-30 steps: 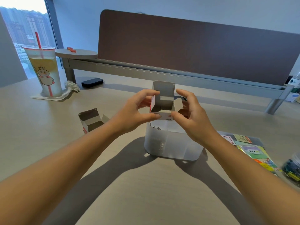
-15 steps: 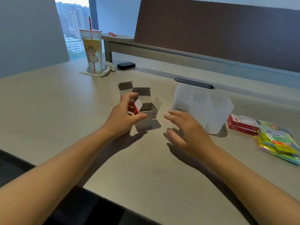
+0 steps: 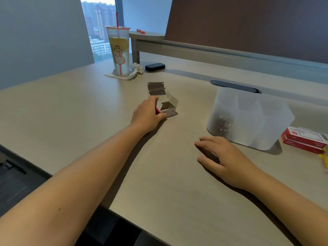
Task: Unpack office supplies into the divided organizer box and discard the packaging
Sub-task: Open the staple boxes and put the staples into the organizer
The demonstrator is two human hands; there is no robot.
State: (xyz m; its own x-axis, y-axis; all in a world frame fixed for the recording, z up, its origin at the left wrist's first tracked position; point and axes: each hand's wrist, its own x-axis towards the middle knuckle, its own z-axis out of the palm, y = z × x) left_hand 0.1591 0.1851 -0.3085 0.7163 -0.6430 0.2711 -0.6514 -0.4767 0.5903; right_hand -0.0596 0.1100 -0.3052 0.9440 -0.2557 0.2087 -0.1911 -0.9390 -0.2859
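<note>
Pale wood desk (image 3: pixel 168 183) fills my view, with a brown partition (image 3: pixel 248 23) behind it and a city window at 11 o'clock. My left hand (image 3: pixel 148 115) reaches out to about 12 o'clock of centre and grips a small opened carton (image 3: pixel 167 108), thumb along its near side and fingers curled over its left wall; the carton sits on the desk with its flaps up. Just behind it, touching or nearly so, stands a second opened carton (image 3: pixel 156 88), grey inside. My right hand (image 3: pixel 221 155) lies at 3 o'clock, fingers loosely spread and flat on the desk, holding nothing. Just beyond its fingertips stands the frosted organizer box (image 3: pixel 248 118), divided inside, with a dark heap of small metal pieces in its left compartment. At the box's 3 o'clock, two stacked red and white packs (image 3: pixel 303 141) wait unopened. Far off at 11 o'clock a drink cup (image 3: pixel 119 52) with a red straw rests on a napkin, a small black object (image 3: pixel 155 66) beside it.
</note>
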